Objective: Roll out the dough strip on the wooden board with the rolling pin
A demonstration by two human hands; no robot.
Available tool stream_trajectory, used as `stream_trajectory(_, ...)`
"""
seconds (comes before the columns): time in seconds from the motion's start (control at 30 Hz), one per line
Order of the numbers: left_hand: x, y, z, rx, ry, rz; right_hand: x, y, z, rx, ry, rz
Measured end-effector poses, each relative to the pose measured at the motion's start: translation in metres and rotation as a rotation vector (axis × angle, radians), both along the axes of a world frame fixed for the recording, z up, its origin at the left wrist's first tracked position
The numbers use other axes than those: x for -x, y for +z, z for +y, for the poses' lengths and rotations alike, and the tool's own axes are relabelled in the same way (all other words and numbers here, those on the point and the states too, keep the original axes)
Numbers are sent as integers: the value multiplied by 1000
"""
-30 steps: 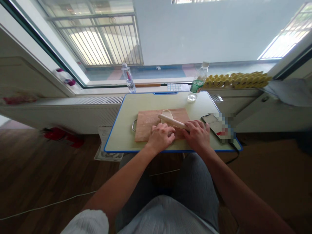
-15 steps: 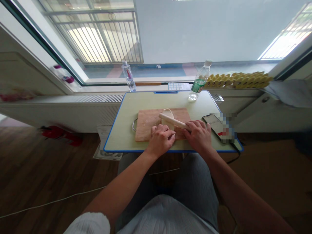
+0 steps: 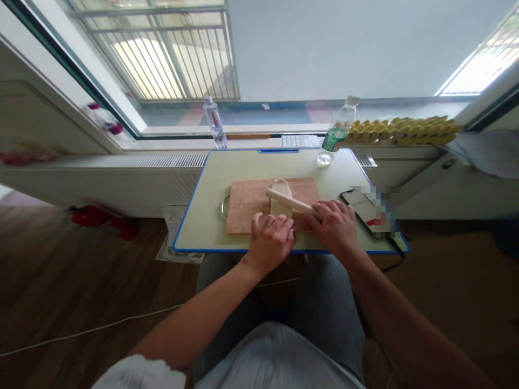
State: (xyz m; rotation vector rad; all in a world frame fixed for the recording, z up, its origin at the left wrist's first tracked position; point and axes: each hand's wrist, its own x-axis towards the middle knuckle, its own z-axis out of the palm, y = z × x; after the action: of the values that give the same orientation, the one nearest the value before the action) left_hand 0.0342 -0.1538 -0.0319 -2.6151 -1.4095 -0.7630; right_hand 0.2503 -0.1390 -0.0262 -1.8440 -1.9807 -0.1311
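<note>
A flat, oval piece of pale dough [image 3: 281, 187] lies on a wooden cutting board [image 3: 246, 204]. My right hand [image 3: 335, 222] is closed round the near right end of a thin wooden rolling pin [image 3: 292, 202]. The pin slants across the dough, its far end pointing up and left. At the dough's near edge lies my left hand [image 3: 271, 237], palm down, with fingers stretched forward and slightly apart. Its fingertips touch the dough's near edge or the board beside it; which, I cannot tell. The hand hides the near end of the dough.
The board rests on a small blue-edged table [image 3: 203, 216]. A phone [image 3: 365, 210] with a strap lies at the right. A green-labelled bottle [image 3: 333, 139] stands at the back right, another clear bottle [image 3: 214, 123] at the back left. Yellow egg-carton-like trays [image 3: 405, 131] line the sill.
My left hand has uncurled from a bent-finger pose and lies flatter, fingers forward. The rolling pin stays across the dough in my right hand. The view has shifted slightly.
</note>
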Motion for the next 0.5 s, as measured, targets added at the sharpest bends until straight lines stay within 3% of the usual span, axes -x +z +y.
stream_trajectory(0.5,-1,-10,-15,43,19,16,-4,4,-16,-13,23,21)
